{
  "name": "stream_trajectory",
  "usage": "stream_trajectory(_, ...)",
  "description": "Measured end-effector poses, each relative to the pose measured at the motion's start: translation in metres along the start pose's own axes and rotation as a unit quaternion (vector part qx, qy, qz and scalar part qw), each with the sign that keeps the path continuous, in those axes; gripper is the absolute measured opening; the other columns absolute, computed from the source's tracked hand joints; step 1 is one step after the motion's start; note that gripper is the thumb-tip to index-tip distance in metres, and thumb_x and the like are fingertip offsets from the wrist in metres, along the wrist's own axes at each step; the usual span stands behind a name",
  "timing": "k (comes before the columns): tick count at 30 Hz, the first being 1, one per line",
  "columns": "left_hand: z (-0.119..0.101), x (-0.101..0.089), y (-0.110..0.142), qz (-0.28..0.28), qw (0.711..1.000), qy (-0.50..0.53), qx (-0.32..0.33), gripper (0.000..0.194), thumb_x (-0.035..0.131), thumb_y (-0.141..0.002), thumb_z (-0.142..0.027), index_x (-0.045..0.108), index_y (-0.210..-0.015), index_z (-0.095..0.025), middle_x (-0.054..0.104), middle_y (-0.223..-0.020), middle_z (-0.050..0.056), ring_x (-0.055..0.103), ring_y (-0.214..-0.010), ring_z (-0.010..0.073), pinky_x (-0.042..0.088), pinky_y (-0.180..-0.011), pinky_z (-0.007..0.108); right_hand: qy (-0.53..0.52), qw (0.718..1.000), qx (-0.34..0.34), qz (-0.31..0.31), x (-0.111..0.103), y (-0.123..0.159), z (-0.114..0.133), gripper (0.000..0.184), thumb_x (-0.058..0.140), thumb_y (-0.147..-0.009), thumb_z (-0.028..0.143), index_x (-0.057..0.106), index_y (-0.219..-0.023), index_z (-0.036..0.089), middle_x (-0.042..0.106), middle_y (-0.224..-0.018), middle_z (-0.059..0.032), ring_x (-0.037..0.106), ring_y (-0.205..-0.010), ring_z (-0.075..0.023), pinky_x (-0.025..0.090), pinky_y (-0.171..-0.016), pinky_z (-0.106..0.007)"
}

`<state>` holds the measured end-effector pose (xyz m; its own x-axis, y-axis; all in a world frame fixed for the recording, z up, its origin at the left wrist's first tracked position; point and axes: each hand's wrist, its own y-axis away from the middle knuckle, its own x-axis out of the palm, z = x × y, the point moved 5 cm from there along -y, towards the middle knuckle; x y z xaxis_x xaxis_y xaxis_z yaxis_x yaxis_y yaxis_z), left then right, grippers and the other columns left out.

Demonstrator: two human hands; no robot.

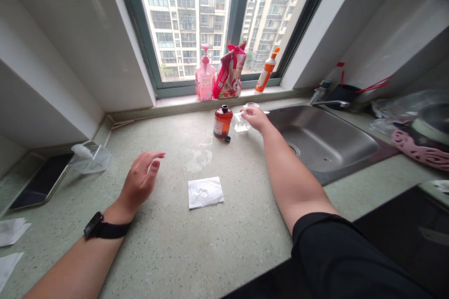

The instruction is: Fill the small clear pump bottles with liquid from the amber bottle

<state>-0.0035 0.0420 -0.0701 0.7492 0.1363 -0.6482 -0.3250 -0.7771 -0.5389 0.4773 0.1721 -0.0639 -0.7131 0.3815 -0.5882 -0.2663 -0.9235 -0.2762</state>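
Black sleeve covers the upper right arm, closest to camera. Right hand grasps a clear cup from above, at the back of the counter, right beside the steel sink. Brown bottle stands just left of that hand, small black cap lying at its foot. Left hand is open, fingers loosely curled, holding nothing, above the speckled counter. Black watch on left wrist. White paper square lies on the counter between the hands. Wet marks sit just past the left fingers. Further left of that hand: clear plastic bag, phone. Beyond the right hand, on the sill: pink pump bottle, red bag, orange-and-white bottle. Faucet behind the sink.
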Motion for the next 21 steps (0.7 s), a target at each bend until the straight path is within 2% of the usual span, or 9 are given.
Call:
stream_trajectory(3,-0.002,0.001,0.0,0.009,1.0,0.004,0.001,0.051,0.039,-0.115,-0.056,0.075,-0.12,-0.021,0.079,-0.119,0.01,0.072,-0.117,0.0296,0.05,-0.12,0.054,-0.033,0.999,0.006,0.011,0.001,0.002,-0.002,0.035,0.072,-0.088,0.038,0.081,-0.113,0.014,0.081,-0.107,-0.0123,0.072,-0.095,-0.0249,0.057,-0.095,-0.042)
stream_trajectory(8,-0.004,0.0,0.0,0.011,1.0,0.013,0.001,0.05,0.039,-0.115,-0.052,0.077,-0.12,-0.02,0.078,-0.119,0.011,0.072,-0.118,0.0293,0.048,-0.122,0.053,-0.066,0.998,0.012,0.021,0.001,0.002,-0.005,0.035,0.077,-0.083,0.041,0.081,-0.107,0.017,0.081,-0.101,-0.0103,0.072,-0.089,-0.0246,0.058,-0.091,-0.042)
stream_trajectory(13,-0.003,-0.001,0.0,0.007,1.0,0.014,0.009,0.049,0.04,-0.115,-0.051,0.077,-0.119,-0.02,0.078,-0.118,0.01,0.072,-0.117,0.0294,0.048,-0.122,0.053,-0.071,0.997,0.011,0.036,-0.001,0.004,-0.002,0.044,0.082,-0.079,0.056,0.081,-0.102,0.018,0.081,-0.1,-0.0092,0.072,-0.089,-0.0241,0.058,-0.09,-0.04)
stream_trajectory(18,-0.002,0.001,0.001,0.009,1.0,0.006,0.013,0.048,0.039,-0.116,-0.051,0.076,-0.12,-0.021,0.079,-0.119,0.01,0.072,-0.119,0.029,0.049,-0.121,0.052,-0.031,0.999,0.012,0.042,-0.026,0.007,0.01,0.063,0.078,-0.076,0.083,0.078,-0.08,0.02,0.078,-0.087,-0.0089,0.072,-0.091,-0.028,0.058,-0.091,-0.042)
stream_trajectory(21,-0.001,0.003,0.001,0.006,1.0,-0.002,0.012,0.047,0.038,-0.116,-0.051,0.075,-0.12,-0.021,0.08,-0.118,0.01,0.073,-0.119,0.0287,0.05,-0.12,0.052,0.001,1.0,0.02,-0.018,-0.05,0.004,0.023,0.08,0.056,-0.085,0.097,0.077,-0.082,0.02,0.076,-0.086,-0.0138,0.071,-0.101,-0.035,0.056,-0.098,-0.051)
